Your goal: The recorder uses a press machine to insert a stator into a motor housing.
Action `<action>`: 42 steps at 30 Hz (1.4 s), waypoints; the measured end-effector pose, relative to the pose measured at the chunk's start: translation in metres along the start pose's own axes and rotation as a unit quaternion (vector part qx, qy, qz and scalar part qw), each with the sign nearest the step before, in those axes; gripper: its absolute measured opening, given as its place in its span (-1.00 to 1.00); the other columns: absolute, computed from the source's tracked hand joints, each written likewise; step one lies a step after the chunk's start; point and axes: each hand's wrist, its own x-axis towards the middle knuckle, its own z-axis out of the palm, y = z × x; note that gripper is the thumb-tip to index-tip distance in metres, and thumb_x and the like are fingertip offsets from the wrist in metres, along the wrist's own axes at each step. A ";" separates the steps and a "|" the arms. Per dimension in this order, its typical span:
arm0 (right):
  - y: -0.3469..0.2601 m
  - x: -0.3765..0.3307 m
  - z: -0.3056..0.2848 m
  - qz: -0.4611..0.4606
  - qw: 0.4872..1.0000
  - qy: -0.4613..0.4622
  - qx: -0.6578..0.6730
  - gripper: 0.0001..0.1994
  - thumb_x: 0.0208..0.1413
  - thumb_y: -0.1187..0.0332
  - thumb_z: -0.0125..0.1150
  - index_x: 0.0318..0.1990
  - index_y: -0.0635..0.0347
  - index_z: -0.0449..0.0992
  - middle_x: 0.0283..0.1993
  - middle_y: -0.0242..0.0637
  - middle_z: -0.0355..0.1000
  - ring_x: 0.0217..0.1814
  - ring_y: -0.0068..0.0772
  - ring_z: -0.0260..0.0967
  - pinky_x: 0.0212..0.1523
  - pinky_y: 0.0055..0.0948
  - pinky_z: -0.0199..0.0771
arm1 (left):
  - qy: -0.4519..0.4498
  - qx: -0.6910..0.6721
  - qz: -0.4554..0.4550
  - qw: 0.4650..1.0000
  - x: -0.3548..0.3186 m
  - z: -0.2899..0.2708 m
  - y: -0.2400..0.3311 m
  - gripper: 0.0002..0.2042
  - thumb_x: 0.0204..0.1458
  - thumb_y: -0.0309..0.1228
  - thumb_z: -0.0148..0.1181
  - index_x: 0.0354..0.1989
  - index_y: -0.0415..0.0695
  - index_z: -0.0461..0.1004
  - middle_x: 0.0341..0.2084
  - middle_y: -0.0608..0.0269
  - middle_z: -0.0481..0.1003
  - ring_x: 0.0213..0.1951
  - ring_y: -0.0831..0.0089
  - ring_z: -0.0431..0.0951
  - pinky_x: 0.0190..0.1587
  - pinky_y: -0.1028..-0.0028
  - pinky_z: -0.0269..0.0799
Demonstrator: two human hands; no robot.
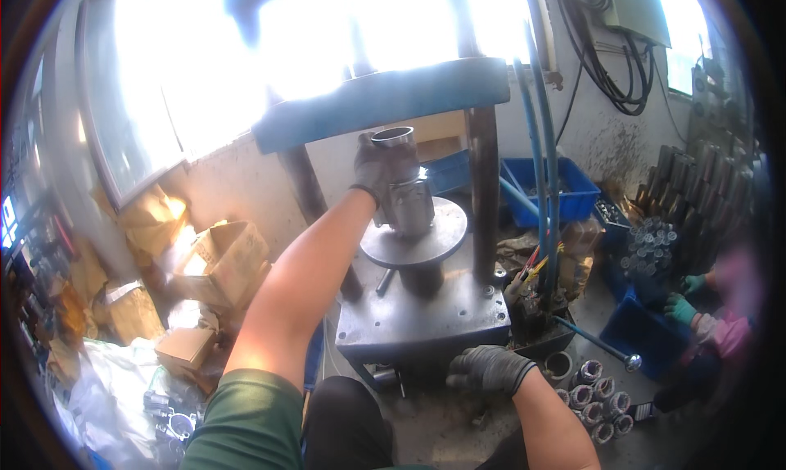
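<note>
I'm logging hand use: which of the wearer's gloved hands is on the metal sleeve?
The left hand, gripping the metal sleeve above the round plate; the right hand is lower, near the press table.

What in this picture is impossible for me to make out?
In the head view:
Metal sleeve: its middle is covered by the left hand.
Right hand: its palm is turned away from view.
Window: glare washes out whatever lies outside.
Co-worker: blurred, cut off by the dark right rim.
</note>
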 end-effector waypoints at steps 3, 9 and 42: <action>-0.011 0.004 -0.006 -0.033 0.999 0.009 -0.005 -0.45 0.34 -0.13 0.11 0.16 0.14 0.64 0.12 0.05 0.59 0.24 0.12 0.52 0.31 -0.02 0.46 | 0.084 0.102 0.056 0.990 -0.017 -0.020 0.015 -0.40 0.06 -0.15 0.49 0.15 -0.17 0.34 0.05 0.11 0.57 -0.01 0.38 0.63 0.07 0.30 0.62; -0.029 -0.003 -0.028 -0.104 0.992 -0.008 -0.069 -0.46 0.33 -0.10 0.13 0.20 0.12 0.62 0.15 0.03 0.58 0.27 0.11 0.51 0.33 -0.03 0.45 | 0.108 0.295 0.019 0.949 -0.043 -0.014 0.024 -0.26 -0.06 -0.09 0.59 0.20 -0.24 0.36 0.01 0.06 0.63 -0.02 0.33 0.70 -0.02 0.29 0.68; -0.068 -0.120 -0.094 0.065 0.948 0.249 -0.187 -0.61 0.17 -0.03 0.33 -0.15 0.12 0.68 -0.11 -0.11 0.61 -0.03 0.04 0.60 0.03 -0.04 0.59 | 0.197 0.419 0.032 0.886 -0.092 -0.006 0.019 -0.08 -0.20 0.22 0.52 0.20 -0.29 0.45 0.03 -0.14 0.64 0.09 0.08 0.70 0.16 0.20 0.60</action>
